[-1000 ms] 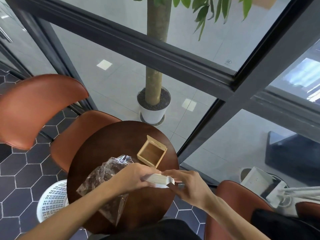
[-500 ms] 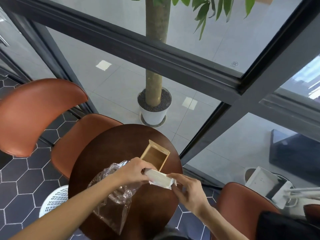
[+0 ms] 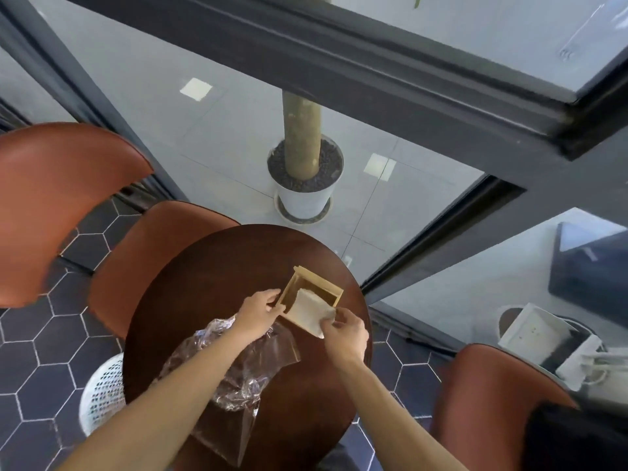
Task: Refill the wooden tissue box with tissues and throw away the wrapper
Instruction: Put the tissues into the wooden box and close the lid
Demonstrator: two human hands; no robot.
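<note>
An open wooden tissue box (image 3: pixel 317 284) stands near the far right edge of the round dark table (image 3: pixel 217 266). A white stack of tissues (image 3: pixel 312 310) lies tilted across the box's near rim, partly inside it. My right hand (image 3: pixel 345 331) pinches the stack's near corner. My left hand (image 3: pixel 260 309) rests against the box's left wall, with its fingers touching the side. The crumpled clear plastic wrapper (image 3: pixel 244 372) lies on the table under my left forearm.
A white perforated waste basket (image 3: pixel 102 392) stands on the floor left of the table. Orange chairs sit at the left (image 3: pixel 54 198), behind the table (image 3: pixel 146 253) and at the right (image 3: pixel 492 402). A potted tree (image 3: pixel 304 185) stands beyond the glass wall.
Both hands carried the tissue stack forward from above the table's middle to the box. My left hand let go of the stack and moved to the box's side. The camera tilted down.
</note>
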